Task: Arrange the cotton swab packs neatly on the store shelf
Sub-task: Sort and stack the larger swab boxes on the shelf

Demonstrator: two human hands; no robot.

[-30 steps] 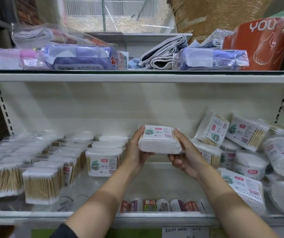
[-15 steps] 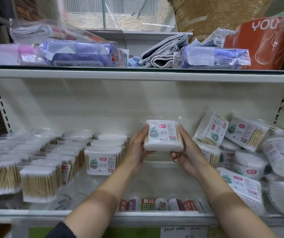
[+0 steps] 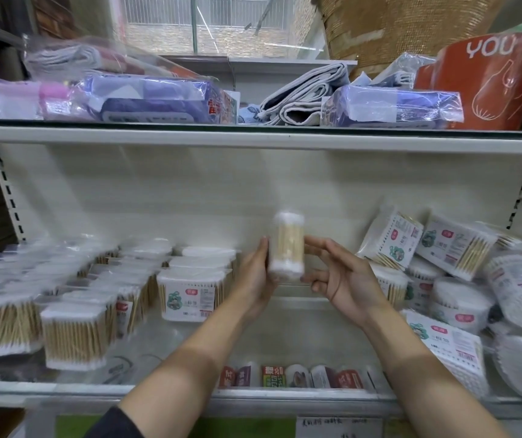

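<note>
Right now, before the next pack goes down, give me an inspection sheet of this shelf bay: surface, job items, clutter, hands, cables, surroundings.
Surface: white lower shelf, with a bare gap in the middle behind the hands.
Job's things: held pack, upright and motion-blurred, narrow side showing sticks; tidy rows on the left; front labelled pack standing upright.
Clutter: loose pile of packs on the right, tilted and overlapping; small labelled items along the front lip.
Hands: left hand grips the held pack's side; right hand with fingers spread, at most touching it.
Cables: nothing seen.
Surroundings: upper shelf carrying wrapped packages, folded cloth and an orange bag.
</note>
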